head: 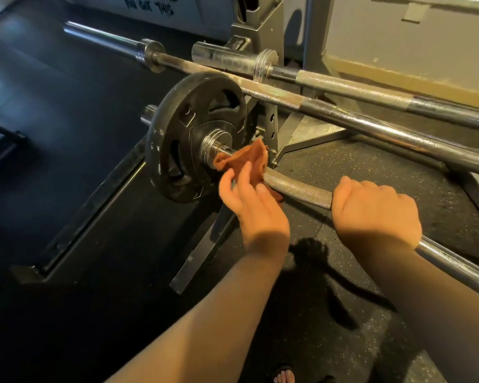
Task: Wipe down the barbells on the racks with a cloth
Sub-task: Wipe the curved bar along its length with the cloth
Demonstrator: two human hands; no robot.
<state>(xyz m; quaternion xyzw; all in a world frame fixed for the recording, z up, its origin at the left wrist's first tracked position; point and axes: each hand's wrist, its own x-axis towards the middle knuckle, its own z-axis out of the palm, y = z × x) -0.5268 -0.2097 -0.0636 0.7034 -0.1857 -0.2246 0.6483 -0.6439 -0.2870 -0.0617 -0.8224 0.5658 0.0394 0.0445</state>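
The nearest barbell (296, 190) runs from centre to lower right, with a knurled grip and a black weight plate (188, 134) on its left end. An orange cloth (249, 158) is draped over this bar right beside the plate's collar. My left hand (249, 200) holds the cloth against the bar, fingers wrapped over it. My right hand (376, 214) grips the same bar further right, fingers curled round it. Two more barbells lie behind: a middle barbell (343, 114) and a far barbell (371, 92).
The grey steel rack upright (268, 123) and its base stand just behind the plate. A dark metal floor frame (94, 205) lies left. Speckled rubber flooring (357, 167) spreads below. A beige wall (398, 42) rises at the back right. My sandalled foot (282, 374) shows at the bottom.
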